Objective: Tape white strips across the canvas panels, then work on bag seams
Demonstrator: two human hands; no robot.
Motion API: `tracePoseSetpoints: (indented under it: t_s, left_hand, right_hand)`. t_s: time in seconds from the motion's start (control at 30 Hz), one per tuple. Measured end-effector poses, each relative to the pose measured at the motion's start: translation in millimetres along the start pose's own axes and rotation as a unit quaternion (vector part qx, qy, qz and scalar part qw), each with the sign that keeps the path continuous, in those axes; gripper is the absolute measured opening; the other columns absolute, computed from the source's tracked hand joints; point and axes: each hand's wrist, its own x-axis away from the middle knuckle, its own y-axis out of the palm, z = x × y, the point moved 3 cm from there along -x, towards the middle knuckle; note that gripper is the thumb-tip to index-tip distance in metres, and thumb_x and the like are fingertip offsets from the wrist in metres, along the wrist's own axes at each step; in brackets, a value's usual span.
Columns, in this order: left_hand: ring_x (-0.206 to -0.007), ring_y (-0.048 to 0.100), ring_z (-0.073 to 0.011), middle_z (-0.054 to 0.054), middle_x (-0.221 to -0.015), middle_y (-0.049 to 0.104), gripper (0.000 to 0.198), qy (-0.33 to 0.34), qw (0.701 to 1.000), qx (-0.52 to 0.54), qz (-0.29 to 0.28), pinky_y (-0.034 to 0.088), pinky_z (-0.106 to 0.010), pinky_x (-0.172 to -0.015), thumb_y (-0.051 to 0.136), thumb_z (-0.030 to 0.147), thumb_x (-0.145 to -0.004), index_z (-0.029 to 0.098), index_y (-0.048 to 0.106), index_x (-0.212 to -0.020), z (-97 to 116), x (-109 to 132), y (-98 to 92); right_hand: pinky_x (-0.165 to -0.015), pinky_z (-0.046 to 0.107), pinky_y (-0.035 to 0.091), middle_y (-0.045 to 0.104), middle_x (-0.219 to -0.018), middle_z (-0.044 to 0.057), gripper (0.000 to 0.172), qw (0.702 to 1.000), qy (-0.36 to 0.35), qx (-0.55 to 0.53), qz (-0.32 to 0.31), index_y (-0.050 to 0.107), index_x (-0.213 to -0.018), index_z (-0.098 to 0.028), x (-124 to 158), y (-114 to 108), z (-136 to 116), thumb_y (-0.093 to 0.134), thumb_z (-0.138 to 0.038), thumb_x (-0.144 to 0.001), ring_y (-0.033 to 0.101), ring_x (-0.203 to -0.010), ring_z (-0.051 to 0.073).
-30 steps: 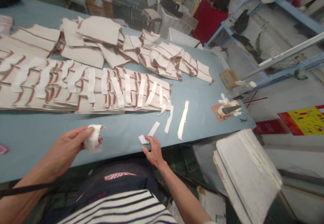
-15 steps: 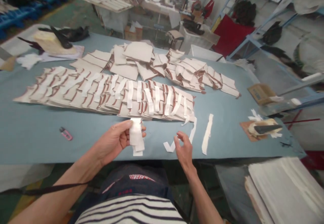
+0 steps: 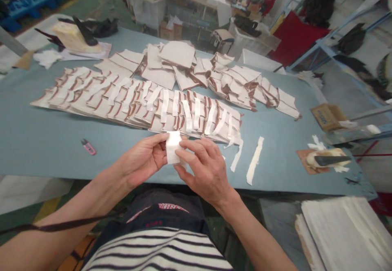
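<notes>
A small bundle of white strips (image 3: 173, 148) is pinched in my left hand (image 3: 143, 158), in front of my body above the table's near edge. My right hand (image 3: 205, 167) has its fingers closed on the right side of the same bundle; the fingers hide part of it. Just beyond my hands lies a long row of overlapping beige fabric pieces (image 3: 122, 103) with brown edging, white strips laid across them. Right of my right hand, a curled white strip (image 3: 237, 156) hangs off the row's end, and a single cream strip (image 3: 255, 161) lies on the table.
Pink thread snips (image 3: 88, 146) lie on the blue-green table (image 3: 55, 148) at left. Loose beige pieces (image 3: 177, 54) are heaped behind the row. A dark-handled tool on a block (image 3: 324, 159) and a cardboard box (image 3: 327, 116) stand at right. A pale stack (image 3: 346, 230) sits below the near right edge.
My right hand has moved left from the loose strips on the table and closed on the bundle in my left hand. The whole view has shifted slightly.
</notes>
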Motion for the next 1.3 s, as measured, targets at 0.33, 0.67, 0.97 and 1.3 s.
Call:
tracePoseSetpoints:
  t_s: [0.33,0.67,0.97,1.3]
  left_hand:
    - [-0.084,0.079,-0.0205,-0.018,-0.099,0.088,0.036,-0.002,0.998,0.006,-0.056,0.066,-0.024,-0.075,0.053,0.007,-0.103,0.005,0.086,-0.09,-16.0,0.1,0.9]
    - [-0.076,0.077,-0.0186,-0.017,-0.092,0.087,0.039,-0.01,0.999,-0.002,-0.037,0.064,-0.023,-0.07,0.051,0.01,-0.106,0.004,0.087,-0.092,-29.1,5.5,5.5]
    - [-0.068,0.072,-0.0187,-0.009,-0.077,0.082,0.032,0.013,0.984,-0.1,-0.145,0.062,-0.025,-0.069,0.078,0.042,-0.099,0.012,0.085,-0.088,-39.2,4.5,-7.6]
    - [-0.064,0.057,-0.0146,-0.001,-0.081,0.075,0.048,0.065,0.958,-0.227,-0.165,0.043,-0.023,-0.059,0.082,0.015,-0.074,0.021,0.082,-0.122,-34.3,10.7,-11.1]
  right_hand:
    - [-0.117,0.05,0.046,0.082,-0.117,0.006,0.015,0.991,0.095,-0.089,-0.032,0.073,-0.117,-0.03,23.6,8.0,5.9,0.074,-0.026,-0.103,0.073,-0.109,0.026]
    - [-0.111,0.045,0.049,0.083,-0.101,0.002,0.014,0.996,0.065,-0.064,0.006,0.076,-0.1,-0.03,30.1,4.1,3.9,0.067,-0.023,-0.108,0.071,-0.096,0.022]
    - [-0.083,0.035,0.053,0.079,-0.087,0.001,0.018,0.923,0.266,-0.278,-0.021,0.072,-0.086,-0.023,30.6,0.3,11.0,0.068,-0.02,-0.103,0.071,-0.083,0.019]
    - [-0.084,0.035,0.054,0.08,-0.088,0.002,0.018,0.915,0.282,-0.284,-0.041,0.075,-0.087,-0.023,31.4,4.8,16.1,0.069,-0.022,-0.104,0.071,-0.083,0.019]
